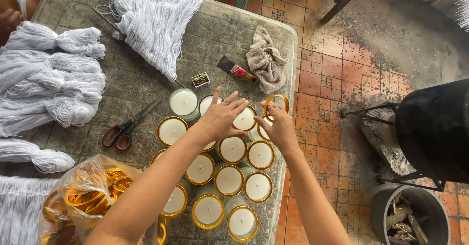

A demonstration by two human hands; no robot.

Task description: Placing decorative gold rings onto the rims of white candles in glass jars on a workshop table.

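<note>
Head view: small dark rectangular label lying flat on mottled grey stone table, beside white yarn bundle. Crinkled clear plastic bag of gold rings at lower left. Glass candles with white wax and gold rims clustered mid-table. Left hand spread open over a rimmed candle. Right hand pinching thin gold ring above the cluster's far right edge. Red-handled scissors, beige rag nearby.

Grey stone table with candle jars, scissors, yarn bundles, rag.
</note>
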